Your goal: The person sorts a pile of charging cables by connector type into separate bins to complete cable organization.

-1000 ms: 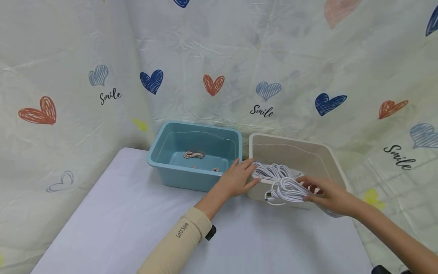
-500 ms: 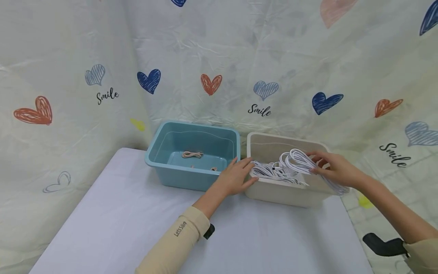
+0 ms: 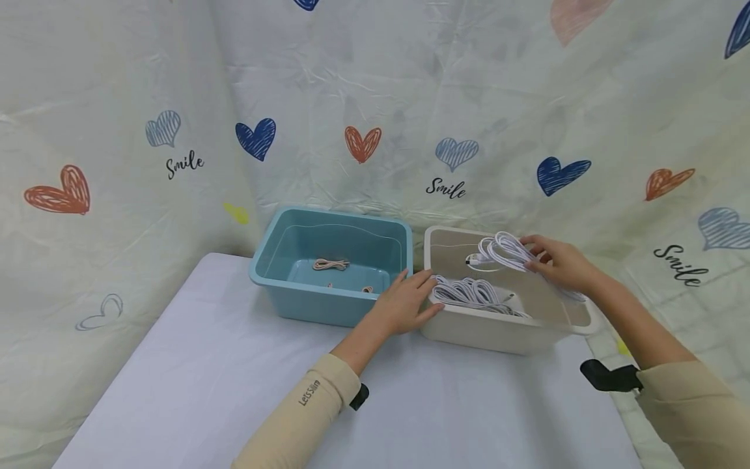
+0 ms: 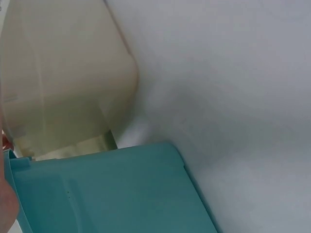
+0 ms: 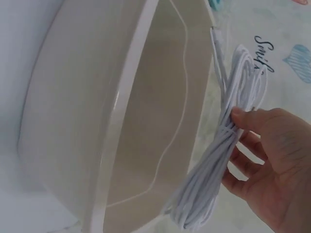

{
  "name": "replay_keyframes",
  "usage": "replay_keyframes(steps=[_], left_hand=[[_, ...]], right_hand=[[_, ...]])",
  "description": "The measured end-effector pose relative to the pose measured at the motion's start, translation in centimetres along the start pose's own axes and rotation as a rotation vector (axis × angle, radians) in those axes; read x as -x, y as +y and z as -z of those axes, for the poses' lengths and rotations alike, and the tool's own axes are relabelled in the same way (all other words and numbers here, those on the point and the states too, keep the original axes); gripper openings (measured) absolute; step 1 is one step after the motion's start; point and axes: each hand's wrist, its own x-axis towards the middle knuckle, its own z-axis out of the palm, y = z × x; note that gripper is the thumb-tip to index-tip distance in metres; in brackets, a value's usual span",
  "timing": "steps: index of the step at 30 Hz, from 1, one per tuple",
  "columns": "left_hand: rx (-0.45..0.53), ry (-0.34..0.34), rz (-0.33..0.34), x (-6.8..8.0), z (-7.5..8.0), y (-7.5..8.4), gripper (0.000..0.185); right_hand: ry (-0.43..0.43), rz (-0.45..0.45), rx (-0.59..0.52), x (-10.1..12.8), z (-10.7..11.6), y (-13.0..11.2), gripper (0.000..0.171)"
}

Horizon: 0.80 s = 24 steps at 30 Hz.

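Observation:
My right hand [image 3: 556, 264] pinches a bundled white cable [image 3: 506, 251] over the back of the beige bin [image 3: 498, 329]. In the right wrist view the thumb and fingers hold that coil [image 5: 214, 150] near its tied middle. A white plug hangs at its left end. Another bundle of white cable [image 3: 474, 293] lies inside the beige bin at its left. My left hand [image 3: 404, 303] rests with fingers spread across the neighbouring rims of the blue bin [image 3: 316, 306] and the beige bin. Only a sliver of it shows in the left wrist view.
Inside the blue bin lie a small tan cord bundle [image 3: 330, 264] and smaller bits partly hidden by the front wall. Both bins stand side by side on a white-covered table [image 3: 193, 391], against a curtain printed with hearts [image 3: 363, 143].
The right hand has lifted the held cable bundle from the beige bin's front edge up and back over the bin. The left hand stays in place.

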Motion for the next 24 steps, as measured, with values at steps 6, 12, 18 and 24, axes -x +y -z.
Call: replay_keyframes(steps=[6,12,18,24], left_hand=[[0.011,-0.007,-0.006,-0.2,0.3,0.3,0.058],[0.028,-0.050,-0.005,-0.3,0.6,0.5,0.058],[0.121,-0.025,-0.016,-0.3,1.0,0.2,0.057],[0.105,0.091,-0.001,0.5,1.5,-1.0,0.051]], right_hand=[[0.140,-0.011,0.029,-0.6,0.2,0.1,0.062],[0.149,-0.035,0.014,-0.6,-0.4,-0.5,0.068],[0.135,-0.030,-0.004,-0.4,-1.2,-1.9,0.066],[0.172,-0.030,-0.021,-0.2,-2.2,-3.2,0.062]])
